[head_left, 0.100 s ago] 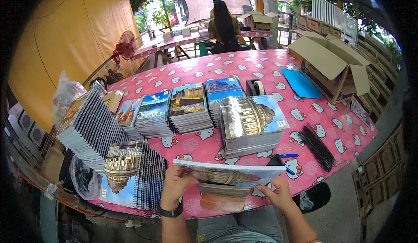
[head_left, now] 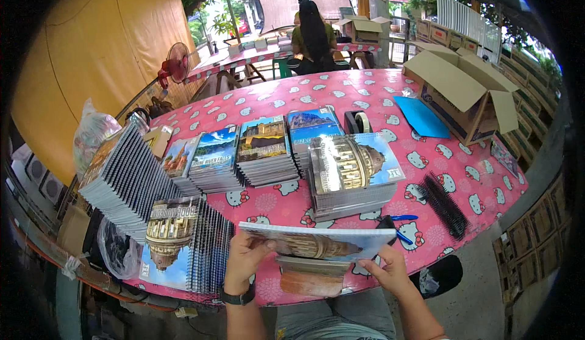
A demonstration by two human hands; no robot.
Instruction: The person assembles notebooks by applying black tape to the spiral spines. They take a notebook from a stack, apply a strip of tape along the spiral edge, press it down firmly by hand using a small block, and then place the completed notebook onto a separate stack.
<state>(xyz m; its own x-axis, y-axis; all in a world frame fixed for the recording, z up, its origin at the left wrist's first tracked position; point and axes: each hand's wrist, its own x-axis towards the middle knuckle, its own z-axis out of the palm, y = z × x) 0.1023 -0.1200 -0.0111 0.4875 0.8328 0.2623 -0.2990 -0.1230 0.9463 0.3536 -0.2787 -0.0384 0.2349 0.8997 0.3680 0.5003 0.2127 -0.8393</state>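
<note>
Between my two hands I hold a book (head_left: 317, 242) with a domed building on its cover, its white page edge turned up. My left hand (head_left: 247, 258), with a dark watch at the wrist, grips the left end. At the lower right corner my right hand (head_left: 385, 268) pinches it. Beneath it, near the table's front edge, lies a stack with a brownish picture on top (head_left: 314, 279), partly hidden. Left of my left hand stand spiral-bound books (head_left: 170, 236) with the same cover. Beyond the held book sits a matching stack of books (head_left: 353, 169).
Several stacks of picture-covered books (head_left: 213, 154) line the table's middle, with a taller spiral-bound stack (head_left: 125, 184) at left. Black binding coils (head_left: 443, 206), blue pens (head_left: 404, 217), a tape dispenser (head_left: 359, 122), a blue sheet (head_left: 421, 117) and an open carton (head_left: 466, 96) lie right. Another person (head_left: 314, 38) sits beyond.
The held book has tilted slightly, so more of its cover shows, and its right end has shifted a little left. Both hands keep their grip.
</note>
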